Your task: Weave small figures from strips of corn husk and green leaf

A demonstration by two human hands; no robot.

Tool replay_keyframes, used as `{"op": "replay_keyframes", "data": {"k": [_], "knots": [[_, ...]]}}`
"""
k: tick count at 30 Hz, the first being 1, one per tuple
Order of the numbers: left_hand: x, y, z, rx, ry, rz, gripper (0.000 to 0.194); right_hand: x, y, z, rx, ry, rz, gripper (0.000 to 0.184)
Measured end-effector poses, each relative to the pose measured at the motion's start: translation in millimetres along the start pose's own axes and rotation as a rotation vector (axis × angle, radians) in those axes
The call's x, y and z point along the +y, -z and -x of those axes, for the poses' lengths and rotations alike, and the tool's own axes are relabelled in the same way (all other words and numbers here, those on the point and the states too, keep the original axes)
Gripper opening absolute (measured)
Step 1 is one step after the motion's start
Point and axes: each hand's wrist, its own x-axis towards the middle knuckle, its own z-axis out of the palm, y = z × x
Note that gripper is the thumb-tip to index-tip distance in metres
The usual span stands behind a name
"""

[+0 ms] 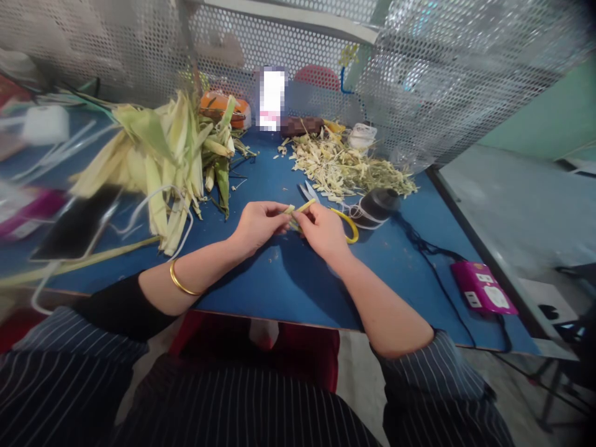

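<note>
Over the blue table (242, 279), my left hand (261, 226) and my right hand (326, 233) meet, fingertips pinched close together. Between them is a narrow, pale yellow-green corn husk strip (306, 205), its end sticking up past my right thumb. Fingers cover the rest of the strip. Just behind my right hand lie scissors (351, 228) with yellow handles, partly hidden by that hand. Beside them a cone of black thread (378, 206) lies on its side with white string across it. A heap of corn husks (170, 155) spreads to the left of my hands.
Short cut husk pieces (335, 164) are piled at the back right. A lit screen (271, 99) stands against the perforated metal panel (223, 43). A dark phone (77, 223) with a white cable lies left. A purple power strip (484, 288) sits near the right edge, trailing black cords.
</note>
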Motion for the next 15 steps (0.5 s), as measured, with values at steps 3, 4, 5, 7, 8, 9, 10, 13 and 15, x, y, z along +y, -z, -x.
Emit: {"op": "replay_keyframes", "data": {"k": [3,4,5,7,8,9,10,13,15], "knots": [[2,3.6,-3,0.081,-0.012,0.050,0.019,-4,8,1,0.030,0.082,0.075,0.017],[3,4.9,-4,0.091,-0.015,0.054,0.019,-5,11,2,0.058,0.138,0.111,0.014],[3,6.0,-5,0.092,-0.017,0.052,0.018,-7,14,3,0.085,0.196,0.131,0.013],[4,7.1,-5,0.073,-0.006,0.034,0.017,-9,18,4,0.095,0.284,0.074,0.012],[5,7.1,-5,0.059,0.004,0.022,0.017,-10,18,4,0.083,0.298,-0.003,0.011],[5,6.8,-5,0.045,0.011,0.013,0.018,-10,18,4,0.065,0.288,-0.095,0.011],[5,6.3,-5,0.032,0.015,0.008,0.019,-10,18,3,0.045,0.259,-0.185,0.011],[5,4.5,-3,0.002,0.008,-0.006,0.015,-7,14,1,0.005,0.160,-0.370,0.014],[5,3.8,-3,-0.013,0.017,-0.027,0.012,-6,12,-1,-0.002,0.140,-0.464,0.014]]}}
